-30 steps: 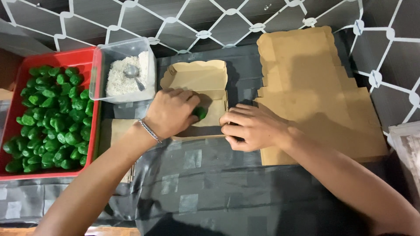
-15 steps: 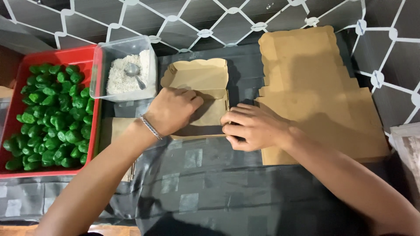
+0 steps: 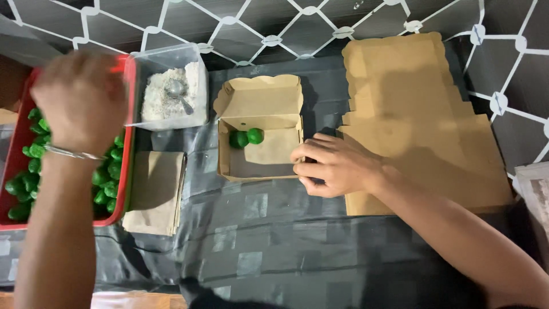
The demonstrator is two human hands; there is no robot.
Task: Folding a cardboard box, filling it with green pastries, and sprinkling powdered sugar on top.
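Note:
An open brown cardboard box (image 3: 231,166) lies on the dark cloth in the middle, lid folded back. Two green balls (image 3: 246,137) rest in its far left corner on a paper liner. My right hand (image 3: 334,167) grips the box's right wall. My left hand (image 3: 80,97), with a bracelet on the wrist, hovers blurred over the red tray (image 3: 130,131) of several green balls (image 3: 108,177). Whether it holds anything cannot be seen from the back of the hand.
A clear tub (image 3: 171,86) of white powder with a metal spoon (image 3: 177,94) stands beside the tray. A stack of brown paper sheets (image 3: 154,191) lies in front of it. Flat brown box blanks (image 3: 417,120) are piled at the right.
My left hand left the box and swung left over the red tray. Two green balls now show in the box. My right hand stayed on the box's right wall.

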